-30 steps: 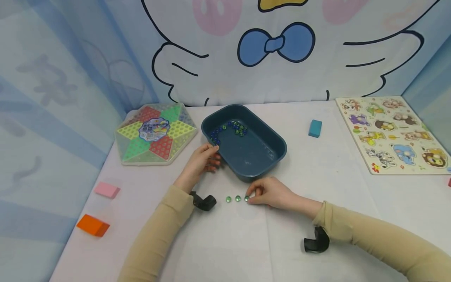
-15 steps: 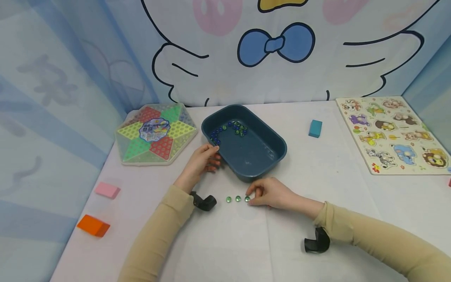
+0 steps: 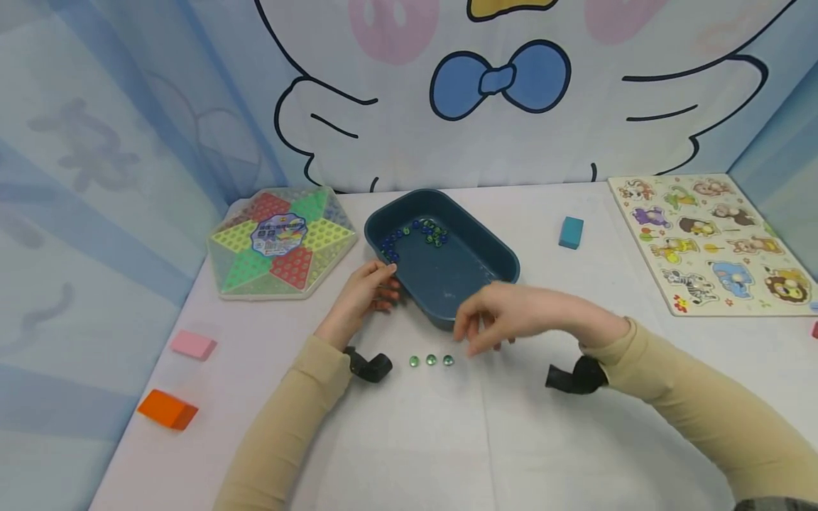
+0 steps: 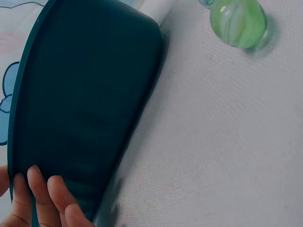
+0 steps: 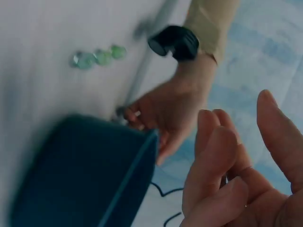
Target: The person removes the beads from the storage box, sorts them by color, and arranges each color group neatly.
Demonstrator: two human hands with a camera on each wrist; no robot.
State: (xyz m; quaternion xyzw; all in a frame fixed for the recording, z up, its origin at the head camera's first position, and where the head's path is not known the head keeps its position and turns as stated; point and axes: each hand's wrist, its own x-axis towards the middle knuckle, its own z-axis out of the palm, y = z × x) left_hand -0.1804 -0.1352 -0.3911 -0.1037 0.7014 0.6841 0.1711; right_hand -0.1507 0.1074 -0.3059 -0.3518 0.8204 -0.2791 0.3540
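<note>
In the head view, three green glass marbles [image 3: 431, 360] lie in a row on the white cloth in front of a dark blue plastic basin [image 3: 450, 273]. My left hand [image 3: 361, 298] holds the basin's left rim, its thumb over the edge and its fingers along the outer wall [image 4: 85, 104]. Above the basin's near right corner hovers my right hand [image 3: 511, 312], holding nothing; in the right wrist view its thumb and fingers [image 5: 215, 146] stand apart. Several blue and green marbles [image 3: 437, 234] sit inside the basin's far left end.
A hexagonal checkers board [image 3: 281, 245] lies left of the basin. To the right are a teal block [image 3: 571, 233] and an animal puzzle board [image 3: 716, 245]. Pink [image 3: 194, 344] and orange [image 3: 168, 409] blocks lie near the left table edge.
My right hand has let go of the rightmost marble in the row and risen up and right toward the basin. The left hand and basin stay where they were.
</note>
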